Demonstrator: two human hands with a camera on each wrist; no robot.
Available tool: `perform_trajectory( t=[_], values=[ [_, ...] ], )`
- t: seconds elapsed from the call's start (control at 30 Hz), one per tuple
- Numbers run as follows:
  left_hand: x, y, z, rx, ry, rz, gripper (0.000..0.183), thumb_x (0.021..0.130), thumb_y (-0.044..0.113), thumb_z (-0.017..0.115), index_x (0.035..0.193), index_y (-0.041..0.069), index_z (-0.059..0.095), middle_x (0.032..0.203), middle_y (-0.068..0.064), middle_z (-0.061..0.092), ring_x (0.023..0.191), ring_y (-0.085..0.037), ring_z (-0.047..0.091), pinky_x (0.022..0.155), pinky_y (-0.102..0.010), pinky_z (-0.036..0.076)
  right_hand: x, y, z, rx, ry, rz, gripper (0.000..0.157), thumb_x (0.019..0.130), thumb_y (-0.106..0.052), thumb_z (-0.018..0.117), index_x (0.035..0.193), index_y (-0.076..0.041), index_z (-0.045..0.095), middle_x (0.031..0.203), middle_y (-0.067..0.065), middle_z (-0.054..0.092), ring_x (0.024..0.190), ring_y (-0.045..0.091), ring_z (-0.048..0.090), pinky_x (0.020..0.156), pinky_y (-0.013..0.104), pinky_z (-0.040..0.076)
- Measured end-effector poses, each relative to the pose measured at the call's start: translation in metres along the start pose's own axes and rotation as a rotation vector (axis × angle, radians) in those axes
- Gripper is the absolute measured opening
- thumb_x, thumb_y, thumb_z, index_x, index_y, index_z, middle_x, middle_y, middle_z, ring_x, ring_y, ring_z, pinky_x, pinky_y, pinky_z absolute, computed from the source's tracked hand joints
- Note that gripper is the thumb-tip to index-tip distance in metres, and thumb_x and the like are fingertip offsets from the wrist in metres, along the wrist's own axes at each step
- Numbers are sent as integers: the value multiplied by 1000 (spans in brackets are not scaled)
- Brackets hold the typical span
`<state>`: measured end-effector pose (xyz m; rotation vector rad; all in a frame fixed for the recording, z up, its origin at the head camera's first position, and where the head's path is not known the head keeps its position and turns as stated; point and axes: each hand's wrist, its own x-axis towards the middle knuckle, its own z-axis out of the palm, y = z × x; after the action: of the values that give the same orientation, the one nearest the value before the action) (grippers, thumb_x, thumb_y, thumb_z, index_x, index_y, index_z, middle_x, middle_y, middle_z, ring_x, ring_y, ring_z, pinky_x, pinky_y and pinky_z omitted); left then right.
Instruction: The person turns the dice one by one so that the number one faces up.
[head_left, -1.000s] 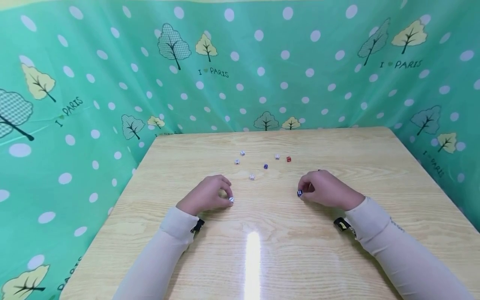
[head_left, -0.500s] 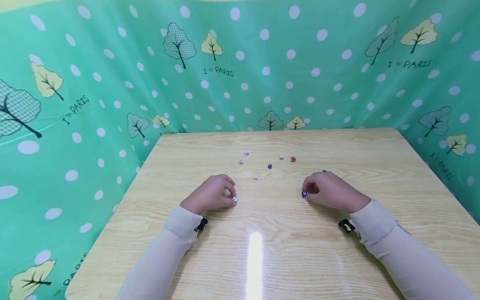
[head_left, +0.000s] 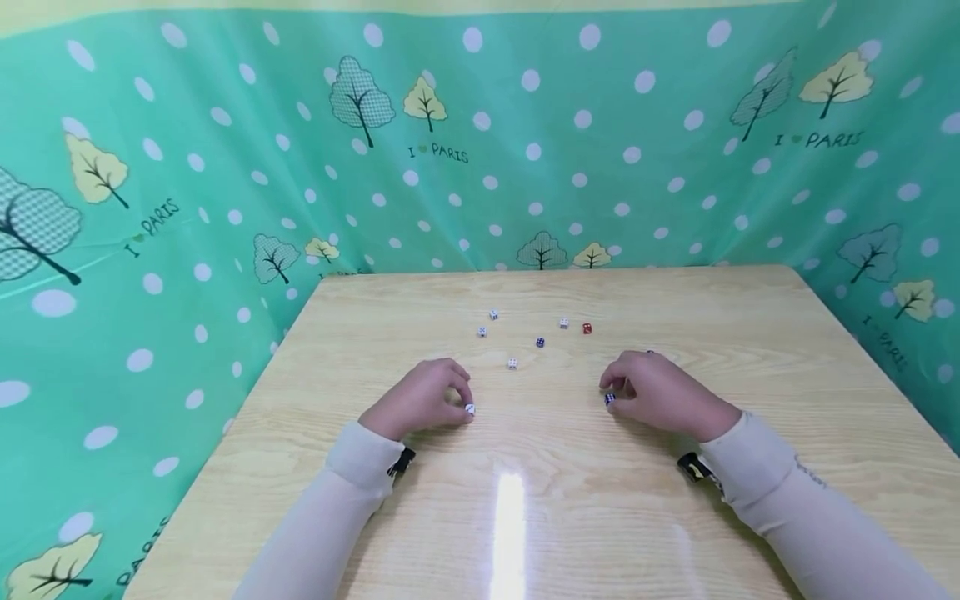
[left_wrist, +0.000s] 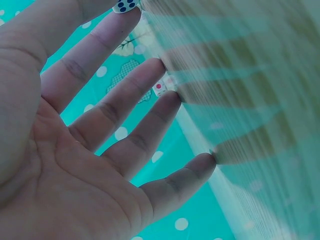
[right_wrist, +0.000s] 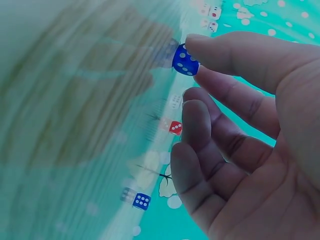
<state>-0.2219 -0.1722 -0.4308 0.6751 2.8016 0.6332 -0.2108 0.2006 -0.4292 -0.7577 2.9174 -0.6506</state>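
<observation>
In the head view my left hand is low over the table, pinching a white die between thumb and index finger. That die shows dark blue pips at the top of the left wrist view; the other fingers are spread, tips at the tabletop. My right hand holds a blue die with white pips at the thumb and index finger. In the right wrist view this blue die is right at the table surface, the thumb on its upper side, the remaining fingers bent below.
Beyond the hands lie several white dice, a blue die and a red die. Another blue die sits past the right hand, mostly hidden in the head view. A patterned green curtain borders the wooden table.
The head view has shifted slightly. My right fingers have lifted a little over the blue die, which shows its faces at a different angle. The left hand stays in place with the white die.
</observation>
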Motion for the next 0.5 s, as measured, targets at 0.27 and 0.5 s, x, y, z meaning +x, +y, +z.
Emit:
perform_trajectory(
  t=[0.27,0.5],
  values=[
    [-6,-1,-2,-19,18,0,18,81,26,89,74,32,74,128,-1,68,127,-28,60,113,-47,44,1,-4,4,4,-12,-11,16,86,-14,82,101,-17,79,95,-6,67,83,12,60,77,31,52],
    [-4,1,0,-44,14,12,16,82,25,89,74,30,75,130,-2,68,127,-30,60,112,-48,44,-1,-2,3,-24,-13,-3,13,86,-13,82,97,-19,79,92,-7,66,79,9,57,73,29,51]
  ],
)
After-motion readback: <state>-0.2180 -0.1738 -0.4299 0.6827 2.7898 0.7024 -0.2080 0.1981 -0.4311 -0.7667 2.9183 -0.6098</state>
